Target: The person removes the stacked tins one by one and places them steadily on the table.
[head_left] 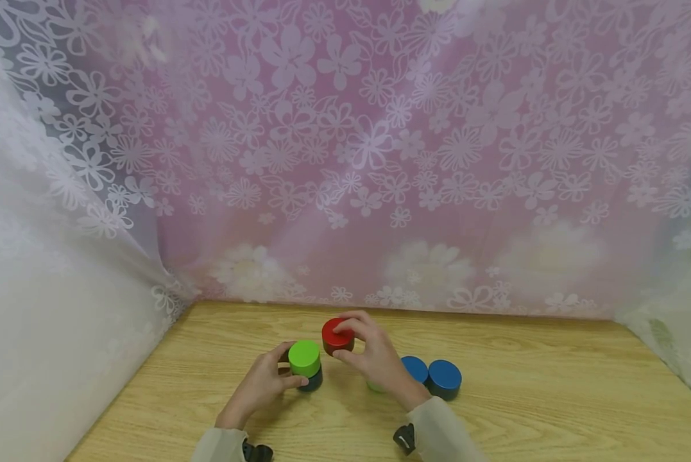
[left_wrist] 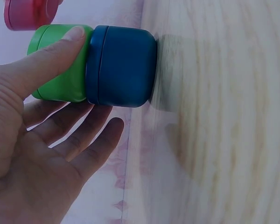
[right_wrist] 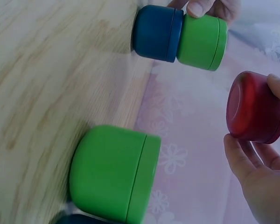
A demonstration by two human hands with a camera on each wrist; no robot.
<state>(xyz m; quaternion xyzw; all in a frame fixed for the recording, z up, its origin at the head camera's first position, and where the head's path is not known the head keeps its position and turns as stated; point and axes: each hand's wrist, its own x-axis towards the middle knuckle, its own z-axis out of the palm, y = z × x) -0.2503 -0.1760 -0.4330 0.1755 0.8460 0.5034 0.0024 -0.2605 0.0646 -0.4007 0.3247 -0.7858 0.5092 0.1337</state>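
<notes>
A green lidded canister (head_left: pixel 304 357) sits on top of a blue one (left_wrist: pixel 126 67), which stands on the table. My left hand (head_left: pixel 260 386) grips the green canister, its thumb along one side and the fingers behind. To the right of this stack, my right hand (head_left: pixel 378 357) holds a red lidded canister (right_wrist: pixel 252 107) between thumb and fingers. In the right wrist view the red canister is up off the table, at about the height of the green one.
A second green canister (right_wrist: pixel 109 172) stands on the wooden table (head_left: pixel 530 385), mostly behind my right hand in the head view. Two blue canisters, a nearer one (head_left: pixel 444 378) and a partly covered one (head_left: pixel 414 367), stand side by side there. A flowered curtain (head_left: pixel 380 192) hangs behind the table.
</notes>
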